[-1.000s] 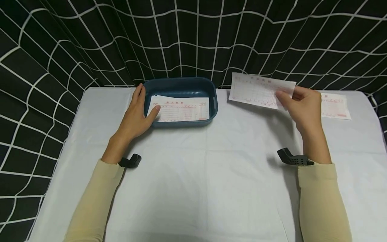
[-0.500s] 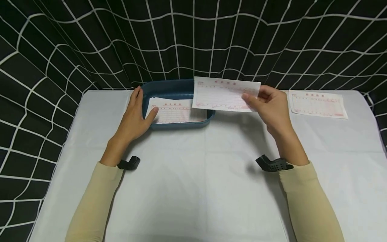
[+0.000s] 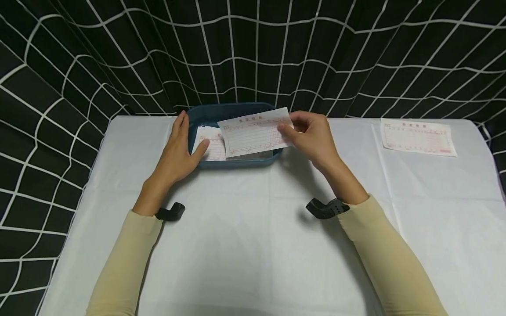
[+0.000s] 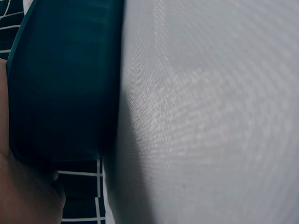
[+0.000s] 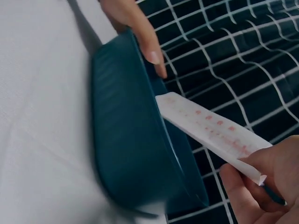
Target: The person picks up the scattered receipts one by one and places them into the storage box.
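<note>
A dark blue plastic bin [image 3: 237, 163] stands at the far side of the white table, with printed receipt slips [image 3: 211, 142] in it. My left hand [image 3: 171, 151] holds its left end, thumb over the rim and fingers along the outside, as the right wrist view also shows the thumb reaching inside the bin wall [image 5: 126, 121]. Between thumb and fingers, my right hand [image 3: 314, 136] pinches the right end of a receipt slip [image 3: 254, 131]. This slip is tilted over the bin and hides part of the slips below. In the right wrist view the slip [image 5: 210, 126] looks slightly bent lengthwise.
Another receipt slip [image 3: 419, 137] lies flat at the table's far right. Behind and to the left hangs a black cloth with a white grid [image 3: 245, 48]. The white tablecloth [image 3: 253, 245] extends in front of the bin.
My right hand has carried the receipt slip leftward from beside the far-right slip to above the bin, tilting it the other way. The left hand and the bin have stayed put.
</note>
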The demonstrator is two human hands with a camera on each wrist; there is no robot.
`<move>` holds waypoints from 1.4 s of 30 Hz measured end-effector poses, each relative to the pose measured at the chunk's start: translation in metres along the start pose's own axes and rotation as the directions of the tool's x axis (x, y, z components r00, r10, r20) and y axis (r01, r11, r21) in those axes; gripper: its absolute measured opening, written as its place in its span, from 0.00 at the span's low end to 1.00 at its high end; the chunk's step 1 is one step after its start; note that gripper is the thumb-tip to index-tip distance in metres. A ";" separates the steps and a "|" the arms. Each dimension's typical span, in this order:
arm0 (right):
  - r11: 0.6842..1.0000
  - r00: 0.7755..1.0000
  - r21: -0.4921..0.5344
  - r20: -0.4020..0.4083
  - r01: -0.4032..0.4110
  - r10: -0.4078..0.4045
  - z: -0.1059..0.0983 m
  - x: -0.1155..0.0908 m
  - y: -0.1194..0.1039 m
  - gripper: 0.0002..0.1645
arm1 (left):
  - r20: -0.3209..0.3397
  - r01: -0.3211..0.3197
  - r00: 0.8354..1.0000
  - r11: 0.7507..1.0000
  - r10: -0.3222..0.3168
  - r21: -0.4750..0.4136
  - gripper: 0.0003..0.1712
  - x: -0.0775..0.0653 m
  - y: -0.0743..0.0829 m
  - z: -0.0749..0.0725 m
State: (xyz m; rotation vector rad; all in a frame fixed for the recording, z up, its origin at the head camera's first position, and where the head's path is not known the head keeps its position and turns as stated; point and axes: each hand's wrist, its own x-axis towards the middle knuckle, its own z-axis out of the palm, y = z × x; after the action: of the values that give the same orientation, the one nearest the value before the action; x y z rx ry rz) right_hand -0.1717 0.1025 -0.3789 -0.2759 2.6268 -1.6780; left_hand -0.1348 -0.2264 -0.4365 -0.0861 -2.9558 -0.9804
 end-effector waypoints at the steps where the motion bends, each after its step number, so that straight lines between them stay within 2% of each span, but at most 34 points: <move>1: 1.000 1.000 -0.018 -0.001 0.012 -0.012 0.002 0.001 -0.001 0.14 | 0.000 -0.002 1.000 1.000 0.002 0.001 0.55 0.000 0.000 0.000; 8: 0.987 0.995 -0.124 0.022 0.101 -0.099 0.018 0.004 0.000 0.11 | 0.001 -0.002 1.000 1.000 0.002 0.007 0.55 0.001 0.000 -0.001; 15: 0.980 0.994 -0.168 0.005 0.105 -0.106 0.025 0.002 0.002 0.14 | -0.001 0.003 1.000 1.000 -0.003 0.012 0.55 0.000 0.002 0.000; 21: 0.978 0.994 -0.176 -0.005 0.109 -0.111 0.025 0.002 0.000 0.20 | -0.001 0.006 1.000 1.000 -0.006 0.014 0.55 0.000 0.002 0.000; 26: 0.979 0.993 -0.172 0.005 0.113 -0.114 0.023 0.001 0.001 0.21 | -0.005 0.004 1.000 1.000 -0.004 0.014 0.55 0.000 0.001 0.001; 33: 0.985 0.990 -0.119 -0.049 0.124 -0.131 0.004 -0.001 0.011 0.20 | -0.007 -0.011 1.000 1.000 0.011 0.001 0.55 0.000 0.001 0.002; 42: 0.977 0.985 -0.174 -0.104 0.120 -0.140 -0.038 -0.008 0.033 0.19 | -0.010 -0.015 1.000 1.000 0.016 0.006 0.55 -0.001 -0.001 0.001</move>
State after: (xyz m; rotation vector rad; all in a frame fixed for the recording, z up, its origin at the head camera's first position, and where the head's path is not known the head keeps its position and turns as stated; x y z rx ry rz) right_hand -0.1727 0.1511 -0.3935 -0.3719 2.9009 -1.5542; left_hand -0.1341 -0.2266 -0.4383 -0.1035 -2.9444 -0.9667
